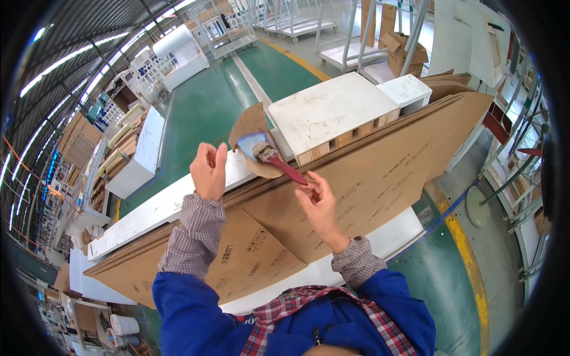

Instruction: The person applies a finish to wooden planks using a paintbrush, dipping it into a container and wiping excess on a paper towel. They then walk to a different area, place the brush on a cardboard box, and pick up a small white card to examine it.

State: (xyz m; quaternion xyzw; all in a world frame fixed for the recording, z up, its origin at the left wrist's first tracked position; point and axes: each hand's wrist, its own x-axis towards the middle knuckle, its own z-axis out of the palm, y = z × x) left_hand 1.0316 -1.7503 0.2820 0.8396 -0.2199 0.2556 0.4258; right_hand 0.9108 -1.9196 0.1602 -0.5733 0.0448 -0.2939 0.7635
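A flat paintbrush with a dark red handle (287,170) lies across a cut-open cardboard holder (247,119), its bristles on a patch of pale bluish-white paste. My right hand (318,202) is at the tip of the handle with thumb and forefinger bent; whether they touch it I cannot tell. To the left of the holder my left hand (209,171) is raised, fingers curled and thumb up; whether something small is between them is not visible. Printed cardboard sheets (347,191) stand on edge in front of me, below both hands.
Beyond the sheets a white panel (334,111) tops a wooden-edged block, beside a smaller white box (405,89). A long white board (147,218) runs along the left. White wheeled racks (347,55) stand farther back. A pedestal fan's round base (478,207) is at right.
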